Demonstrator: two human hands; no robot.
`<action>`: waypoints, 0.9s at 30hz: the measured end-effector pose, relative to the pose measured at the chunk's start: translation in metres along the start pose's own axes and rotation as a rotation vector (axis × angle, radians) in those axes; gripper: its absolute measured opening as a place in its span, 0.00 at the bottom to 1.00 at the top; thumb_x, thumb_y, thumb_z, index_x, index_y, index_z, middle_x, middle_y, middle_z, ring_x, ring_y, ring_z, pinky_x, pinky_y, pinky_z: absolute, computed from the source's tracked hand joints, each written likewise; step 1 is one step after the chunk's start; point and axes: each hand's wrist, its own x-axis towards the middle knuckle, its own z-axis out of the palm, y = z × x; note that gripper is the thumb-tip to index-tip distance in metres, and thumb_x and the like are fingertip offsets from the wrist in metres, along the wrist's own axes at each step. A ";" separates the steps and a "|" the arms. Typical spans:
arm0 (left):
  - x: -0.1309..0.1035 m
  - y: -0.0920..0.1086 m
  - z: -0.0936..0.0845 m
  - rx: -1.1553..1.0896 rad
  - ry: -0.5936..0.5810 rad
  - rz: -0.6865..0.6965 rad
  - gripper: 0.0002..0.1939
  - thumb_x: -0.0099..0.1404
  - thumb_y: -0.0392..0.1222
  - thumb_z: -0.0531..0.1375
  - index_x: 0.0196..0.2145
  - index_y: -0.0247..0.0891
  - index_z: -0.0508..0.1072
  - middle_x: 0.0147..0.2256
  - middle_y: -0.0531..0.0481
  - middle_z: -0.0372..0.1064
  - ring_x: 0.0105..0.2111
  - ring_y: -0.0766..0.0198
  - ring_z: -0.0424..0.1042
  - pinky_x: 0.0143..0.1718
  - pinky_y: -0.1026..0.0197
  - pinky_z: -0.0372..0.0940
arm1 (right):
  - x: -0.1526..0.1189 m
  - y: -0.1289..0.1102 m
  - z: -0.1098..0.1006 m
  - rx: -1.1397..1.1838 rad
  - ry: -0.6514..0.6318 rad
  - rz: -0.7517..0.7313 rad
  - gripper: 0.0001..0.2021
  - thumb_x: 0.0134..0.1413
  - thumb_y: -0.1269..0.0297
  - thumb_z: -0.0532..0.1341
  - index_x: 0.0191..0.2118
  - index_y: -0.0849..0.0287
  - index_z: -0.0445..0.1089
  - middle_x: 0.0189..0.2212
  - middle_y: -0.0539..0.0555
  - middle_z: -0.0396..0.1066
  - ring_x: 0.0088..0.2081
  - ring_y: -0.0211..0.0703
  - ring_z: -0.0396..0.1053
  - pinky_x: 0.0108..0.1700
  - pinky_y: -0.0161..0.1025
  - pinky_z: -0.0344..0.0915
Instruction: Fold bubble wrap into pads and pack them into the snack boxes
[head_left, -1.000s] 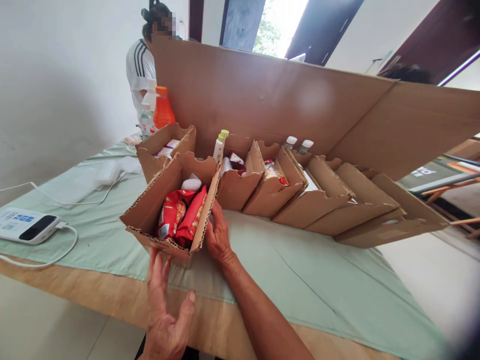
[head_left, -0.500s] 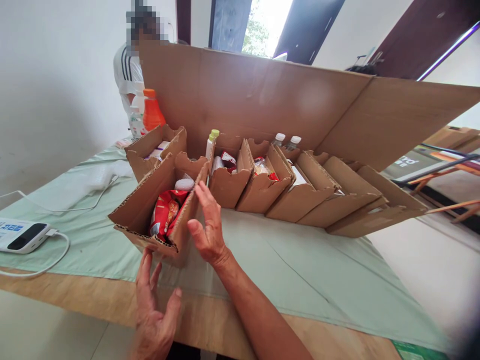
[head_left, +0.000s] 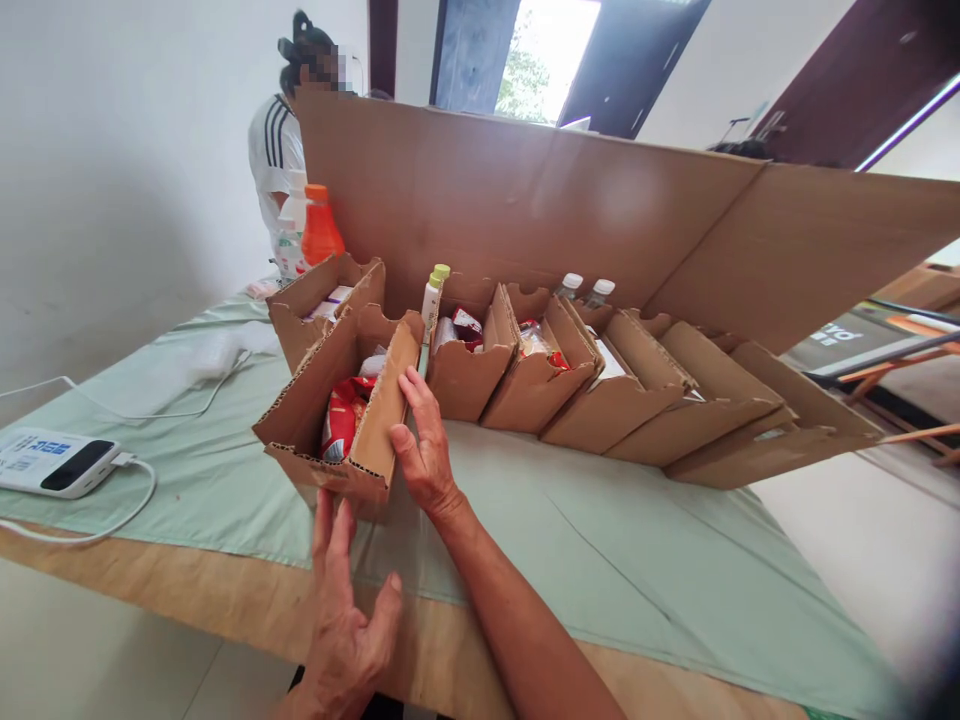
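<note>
An open-topped cardboard box [head_left: 300, 470] stands nearest me on the left part of the table, apart from the row. Inside it lie a red snack packet [head_left: 345, 415] and a whitish item [head_left: 373, 364], both partly hidden by the box's right wall. My right hand [head_left: 426, 445] rests against that right wall, fingers extended and thumb apart. In front of the box's near end is my left hand [head_left: 349, 600], fingers stretched and thumb spread, the fingertips at its lower front. Neither hand is closed around anything.
Several cardboard boxes [head_left: 517, 400] holding goods stand behind and to the right. A large cardboard panel [head_left: 525, 200] rises behind them. An orange-red bottle [head_left: 321, 230] stands back left. A cabled power bank [head_left: 64, 465] lies left on the green cloth [head_left: 540, 540]. A person [head_left: 274, 150] is beyond.
The near box has shifted slightly right and turned or tilted; more of its right wall shows and less of the red packet. Both hands moved with it. The whole view has shifted a little.
</note>
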 end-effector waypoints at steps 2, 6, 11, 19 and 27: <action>0.005 0.003 0.001 0.025 -0.046 0.011 0.45 0.68 0.36 0.61 0.75 0.54 0.44 0.76 0.44 0.34 0.75 0.44 0.39 0.70 0.33 0.53 | -0.003 0.010 0.000 -0.007 0.044 0.045 0.34 0.70 0.38 0.46 0.71 0.53 0.58 0.72 0.60 0.55 0.73 0.51 0.52 0.73 0.55 0.51; 0.027 0.001 0.009 0.014 -0.139 0.004 0.44 0.69 0.35 0.59 0.75 0.54 0.41 0.77 0.43 0.33 0.76 0.46 0.38 0.70 0.31 0.50 | -0.019 0.039 0.002 -0.046 0.167 0.232 0.30 0.70 0.42 0.48 0.63 0.59 0.68 0.66 0.65 0.64 0.68 0.53 0.61 0.69 0.54 0.58; 0.096 -0.016 0.042 0.029 -0.210 0.002 0.45 0.64 0.37 0.61 0.74 0.43 0.46 0.77 0.36 0.28 0.76 0.45 0.33 0.71 0.33 0.47 | -0.028 0.061 0.002 -0.090 0.208 0.312 0.21 0.69 0.52 0.49 0.49 0.58 0.75 0.50 0.62 0.75 0.55 0.49 0.72 0.60 0.49 0.66; 0.138 -0.051 0.042 0.071 -0.430 -0.023 0.27 0.64 0.49 0.62 0.59 0.37 0.75 0.62 0.34 0.71 0.66 0.42 0.65 0.68 0.34 0.57 | -0.030 0.064 0.000 -0.132 0.164 0.386 0.15 0.65 0.57 0.53 0.41 0.56 0.76 0.37 0.57 0.80 0.40 0.48 0.76 0.47 0.45 0.71; 0.046 -0.037 -0.054 -0.038 -0.488 -0.057 0.16 0.71 0.47 0.59 0.52 0.48 0.81 0.50 0.44 0.81 0.53 0.52 0.79 0.57 0.47 0.73 | 0.017 0.013 0.014 -0.102 -0.001 0.276 0.18 0.62 0.61 0.56 0.55 0.55 0.73 0.36 0.52 0.80 0.37 0.44 0.76 0.44 0.40 0.71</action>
